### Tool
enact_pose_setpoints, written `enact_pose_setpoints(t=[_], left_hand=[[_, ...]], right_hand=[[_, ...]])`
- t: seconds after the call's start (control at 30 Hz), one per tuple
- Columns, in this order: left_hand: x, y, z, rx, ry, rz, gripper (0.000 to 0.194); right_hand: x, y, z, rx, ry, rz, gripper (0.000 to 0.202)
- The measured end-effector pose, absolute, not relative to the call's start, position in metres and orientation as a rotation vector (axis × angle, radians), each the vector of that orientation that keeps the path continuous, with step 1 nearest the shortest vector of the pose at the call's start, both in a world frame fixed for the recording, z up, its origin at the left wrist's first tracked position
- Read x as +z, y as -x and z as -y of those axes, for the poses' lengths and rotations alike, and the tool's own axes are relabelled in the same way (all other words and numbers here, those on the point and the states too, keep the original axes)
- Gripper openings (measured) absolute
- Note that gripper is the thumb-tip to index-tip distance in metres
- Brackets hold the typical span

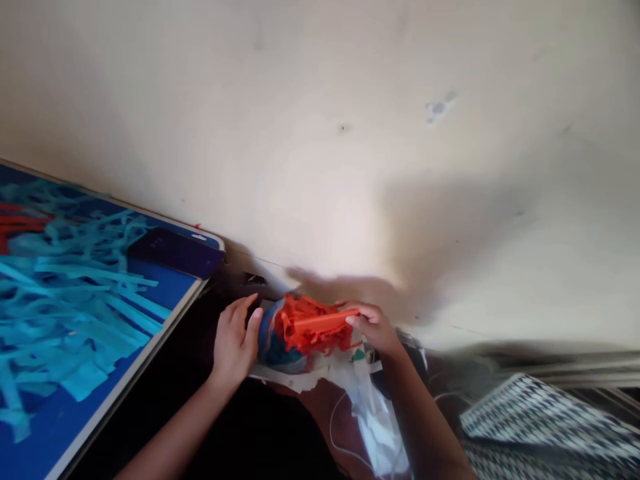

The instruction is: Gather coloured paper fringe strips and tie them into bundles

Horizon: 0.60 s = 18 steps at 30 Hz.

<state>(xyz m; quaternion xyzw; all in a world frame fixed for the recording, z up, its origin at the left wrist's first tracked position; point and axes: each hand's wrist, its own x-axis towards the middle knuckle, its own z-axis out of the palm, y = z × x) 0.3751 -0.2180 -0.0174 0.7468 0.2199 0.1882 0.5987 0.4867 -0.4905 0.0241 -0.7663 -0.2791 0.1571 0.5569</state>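
My right hand (371, 325) pinches one end of a folded strip of red paper (327, 323), with a fringed red bundle bunched beneath it. Under the red paper sits a rounded blue object (281, 353), its kind hard to make out. My left hand (236, 337) is open at the left side of that object, thumb and fingers apart, with nothing in it. Pale paper or plastic scraps (295, 381) lie below the blue object, and a white plastic bag (373, 417) hangs down beneath my right wrist.
At left stands a blue table (30, 460) strewn with light-blue paper strips (85, 320) and some red ones. A dark phone (177, 252) rests on its far corner. A pale wall (300, 133) rises ahead. A black-and-white houndstooth piece (550, 420) is at lower right.
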Motion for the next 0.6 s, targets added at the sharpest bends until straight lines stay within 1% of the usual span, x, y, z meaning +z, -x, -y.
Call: enact_pose_setpoints(t=[0.1, 0.17, 0.23, 0.3, 0.33, 0.43, 0.5, 0.53, 0.6], left_hand=[[0.031, -0.354, 0.211, 0.608, -1.84, -0.274, 0.057], [0.062, -0.336, 0.207, 0.608, -1.945, -0.051, 0.055], [0.084, -0.315, 0.203, 0.538, -2.029, 0.02, 0.046], [0.099, -0.293, 0.195, 0.485, -2.036, -0.063, 0.028], [0.104, -0.281, 0.191, 0.495, -2.021, -0.128, 0.024], [0.114, -0.239, 0.177, 0.669, -2.031, -0.262, 0.02], [0.118, -0.209, 0.167, 0.773, -2.078, -0.383, 0.017], [0.118, -0.194, 0.161, 0.795, -2.088, -0.479, 0.017], [0.117, -0.163, 0.149, 0.816, -2.055, -0.729, 0.021]], right_hand=[[0.042, -0.488, 0.453, 0.397, 1.662, 0.877, 0.029], [0.054, -0.482, 0.424, 0.385, 1.573, 1.032, 0.024], [0.064, -0.473, 0.393, 0.37, 1.472, 1.168, 0.021], [0.071, -0.461, 0.361, 0.376, 1.34, 1.263, 0.019], [0.073, -0.454, 0.346, 0.395, 1.275, 1.297, 0.019], [0.073, -0.433, 0.3, 0.462, 1.164, 1.434, 0.023], [0.072, -0.421, 0.273, 0.484, 1.159, 1.613, 0.03], [0.072, -0.416, 0.262, 0.495, 1.171, 1.694, 0.034], [0.076, -0.408, 0.243, 0.591, 1.186, 1.758, 0.052]])
